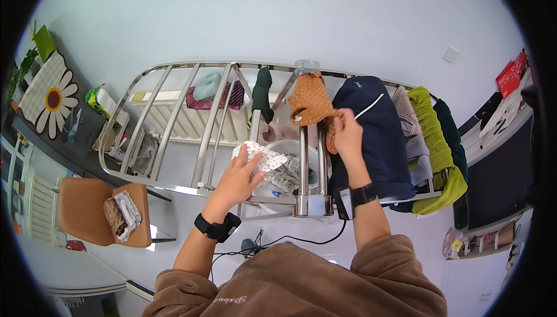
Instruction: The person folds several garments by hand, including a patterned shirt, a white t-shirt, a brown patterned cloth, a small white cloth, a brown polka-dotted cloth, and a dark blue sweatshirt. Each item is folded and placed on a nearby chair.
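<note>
My right hand (348, 136) pinches the edge of an orange-brown cloth garment (311, 99) with small pale dots. This garment hangs over the central metal bars of a chrome drying rack (202, 129). Palm down with fingers apart, my left hand (237, 182) touches a small white printed cloth (261, 156) at one of the rack's bars. A dark green cloth (262, 92) drapes over the bar farther back. Right beside my right hand hangs a navy garment (370, 143) with a white drawstring.
On the rack's right end hang a checked cloth (407, 106) and a lime-green garment (420, 129). Below it stands a white basin (283, 147) with shoes. A radiator (174, 119) is behind; a brown chair (85, 212) bears folded clothes. A black cable (304, 242) runs from my right wrist.
</note>
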`<action>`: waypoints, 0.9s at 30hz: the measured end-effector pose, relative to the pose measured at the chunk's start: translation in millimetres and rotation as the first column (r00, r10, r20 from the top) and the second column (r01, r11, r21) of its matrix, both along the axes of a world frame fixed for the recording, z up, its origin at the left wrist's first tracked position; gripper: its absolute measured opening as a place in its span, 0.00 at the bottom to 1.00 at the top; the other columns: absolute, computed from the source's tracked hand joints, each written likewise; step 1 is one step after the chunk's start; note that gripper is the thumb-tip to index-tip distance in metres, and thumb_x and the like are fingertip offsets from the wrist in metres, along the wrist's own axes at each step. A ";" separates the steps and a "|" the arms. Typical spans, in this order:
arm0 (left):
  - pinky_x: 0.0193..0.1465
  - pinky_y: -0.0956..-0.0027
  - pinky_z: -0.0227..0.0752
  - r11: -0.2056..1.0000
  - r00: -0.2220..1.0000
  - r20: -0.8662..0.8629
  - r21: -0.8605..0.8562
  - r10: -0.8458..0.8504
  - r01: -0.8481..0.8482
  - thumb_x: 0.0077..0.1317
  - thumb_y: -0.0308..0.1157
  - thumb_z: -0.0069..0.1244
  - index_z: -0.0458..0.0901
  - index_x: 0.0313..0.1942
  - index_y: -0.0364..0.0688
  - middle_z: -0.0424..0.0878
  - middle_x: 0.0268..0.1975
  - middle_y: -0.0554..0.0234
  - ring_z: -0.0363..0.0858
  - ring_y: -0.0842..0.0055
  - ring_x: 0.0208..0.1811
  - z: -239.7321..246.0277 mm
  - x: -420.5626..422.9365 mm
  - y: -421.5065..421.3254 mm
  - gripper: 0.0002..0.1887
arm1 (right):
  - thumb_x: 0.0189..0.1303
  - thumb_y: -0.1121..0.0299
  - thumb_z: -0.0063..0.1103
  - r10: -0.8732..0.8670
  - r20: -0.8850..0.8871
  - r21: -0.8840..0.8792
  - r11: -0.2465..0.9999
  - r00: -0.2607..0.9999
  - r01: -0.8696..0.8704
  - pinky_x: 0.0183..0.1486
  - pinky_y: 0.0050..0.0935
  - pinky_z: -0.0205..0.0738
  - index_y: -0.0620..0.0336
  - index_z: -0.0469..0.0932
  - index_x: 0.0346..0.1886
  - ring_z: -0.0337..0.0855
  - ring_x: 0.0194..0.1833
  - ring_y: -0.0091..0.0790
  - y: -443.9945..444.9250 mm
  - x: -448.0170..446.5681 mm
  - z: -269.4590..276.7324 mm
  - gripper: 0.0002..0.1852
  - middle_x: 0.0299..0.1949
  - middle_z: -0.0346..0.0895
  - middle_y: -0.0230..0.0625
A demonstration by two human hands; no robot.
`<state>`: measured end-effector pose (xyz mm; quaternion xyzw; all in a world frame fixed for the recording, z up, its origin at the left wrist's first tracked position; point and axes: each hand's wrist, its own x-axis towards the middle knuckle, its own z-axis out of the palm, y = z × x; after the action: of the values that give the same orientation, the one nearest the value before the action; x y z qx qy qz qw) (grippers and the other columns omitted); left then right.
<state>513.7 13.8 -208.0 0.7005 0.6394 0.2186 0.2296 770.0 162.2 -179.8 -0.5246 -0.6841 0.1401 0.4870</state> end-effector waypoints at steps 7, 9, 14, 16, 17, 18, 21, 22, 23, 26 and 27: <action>0.70 0.54 0.51 0.985 0.983 -0.176 0.173 0.052 -0.021 0.61 0.45 0.56 0.51 0.71 0.42 0.48 0.71 0.34 0.51 0.43 0.71 31.1 21.3 -3.0 0.43 | 0.67 0.74 0.51 0.347 -0.318 0.067 0.936 0.882 -0.344 0.44 0.20 0.70 0.64 0.73 0.47 0.76 0.39 0.18 -27.5 42.9 112.7 0.08 0.38 0.78 0.29; 0.72 0.56 0.48 0.928 0.997 0.010 0.367 -0.077 0.068 0.56 0.45 0.62 0.45 0.71 0.38 0.47 0.72 0.35 0.50 0.46 0.72 45.3 42.8 -4.0 0.51 | 0.66 0.74 0.53 0.432 -0.382 -0.036 0.877 0.817 -0.480 0.46 0.19 0.70 0.64 0.73 0.47 0.75 0.42 0.18 -39.9 46.2 129.0 0.09 0.40 0.77 0.28; 0.66 0.65 0.59 0.927 0.823 0.518 0.373 -0.234 0.029 0.53 0.38 0.65 0.47 0.70 0.34 0.67 0.63 0.40 0.68 0.62 0.64 70.1 126.5 1.4 0.52 | 0.63 0.75 0.58 0.525 -0.289 -0.181 0.791 0.800 -0.585 0.46 0.18 0.70 0.64 0.74 0.47 0.76 0.41 0.17 -50.7 42.0 152.4 0.10 0.40 0.77 0.27; 0.52 0.72 0.72 0.976 0.748 0.661 0.194 -0.057 -0.097 0.61 0.28 0.56 0.68 0.62 0.33 0.83 0.48 0.52 0.81 0.76 0.48 79.5 129.0 14.1 0.29 | 0.60 0.74 0.62 0.533 -0.260 -0.173 0.794 0.805 -0.582 0.43 0.19 0.72 0.64 0.75 0.46 0.76 0.39 0.17 -53.3 50.3 167.6 0.12 0.38 0.78 0.28; 0.47 0.75 0.74 0.981 0.711 0.702 0.156 -0.027 -0.117 0.63 0.24 0.53 0.73 0.57 0.31 0.84 0.44 0.58 0.81 0.81 0.45 83.3 121.3 18.6 0.21 | 0.58 0.73 0.65 0.525 -0.252 -0.163 0.805 0.813 -0.570 0.41 0.20 0.72 0.64 0.75 0.45 0.76 0.38 0.18 -56.9 57.5 176.4 0.13 0.38 0.78 0.28; 0.47 0.75 0.74 0.943 0.774 0.630 0.291 -0.062 -0.162 0.62 0.23 0.53 0.75 0.55 0.32 0.85 0.44 0.58 0.82 0.78 0.46 85.8 112.1 20.1 0.20 | 0.53 0.76 0.68 0.526 -0.155 -0.082 0.837 0.836 -0.541 0.41 0.19 0.73 0.63 0.75 0.46 0.76 0.38 0.18 -62.1 67.0 185.8 0.16 0.38 0.79 0.29; 0.48 0.73 0.75 0.737 0.917 0.336 0.672 -0.217 -0.072 0.58 0.20 0.54 0.80 0.50 0.34 0.86 0.44 0.57 0.84 0.69 0.47 83.2 83.2 7.2 0.17 | 0.43 0.78 0.72 0.547 0.151 0.017 0.831 0.823 -0.556 0.28 0.15 0.67 0.57 0.78 0.48 0.70 0.30 0.11 -104.7 104.5 199.7 0.24 0.31 0.76 0.21; 0.49 0.71 0.76 0.685 0.953 0.216 0.729 -0.210 -0.014 0.56 0.19 0.54 0.81 0.48 0.36 0.86 0.44 0.57 0.84 0.67 0.48 78.7 76.6 -2.8 0.17 | 0.39 0.78 0.73 0.488 0.363 -0.042 0.860 0.794 -0.509 0.24 0.13 0.61 0.53 0.79 0.51 0.67 0.26 0.09 -127.4 117.0 197.1 0.29 0.27 0.72 0.19; 0.50 0.69 0.76 0.630 0.943 0.145 0.772 -0.301 0.082 0.54 0.18 0.55 0.81 0.47 0.36 0.86 0.45 0.57 0.83 0.66 0.50 71.5 73.9 -14.4 0.17 | 0.38 0.77 0.74 0.491 0.475 -0.114 0.857 0.730 -0.502 0.23 0.18 0.65 0.53 0.78 0.52 0.70 0.24 0.16 -149.3 123.3 185.1 0.31 0.25 0.72 0.24; 0.53 0.63 0.75 0.652 0.924 0.030 0.718 -0.380 0.245 0.51 0.17 0.55 0.82 0.43 0.37 0.85 0.47 0.59 0.80 0.64 0.54 42.7 73.7 -53.7 0.16 | 0.41 0.81 0.65 0.659 0.435 -0.340 0.751 0.613 -0.565 0.40 0.36 0.75 0.53 0.77 0.49 0.79 0.38 0.42 -194.0 125.7 127.0 0.26 0.31 0.74 0.36; 0.54 0.62 0.74 0.701 0.923 0.049 0.666 -0.383 0.255 0.51 0.18 0.56 0.82 0.41 0.37 0.85 0.47 0.59 0.80 0.65 0.55 31.9 74.5 -65.3 0.15 | 0.40 0.82 0.63 0.714 0.418 -0.546 0.691 0.562 -0.473 0.43 0.36 0.74 0.55 0.80 0.41 0.78 0.43 0.42 -199.4 127.0 108.9 0.20 0.32 0.76 0.37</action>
<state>588.2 -51.5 -176.2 0.8131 0.3682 0.4460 0.0657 897.0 -37.2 -70.8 -0.3544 -0.8989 0.2516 0.0552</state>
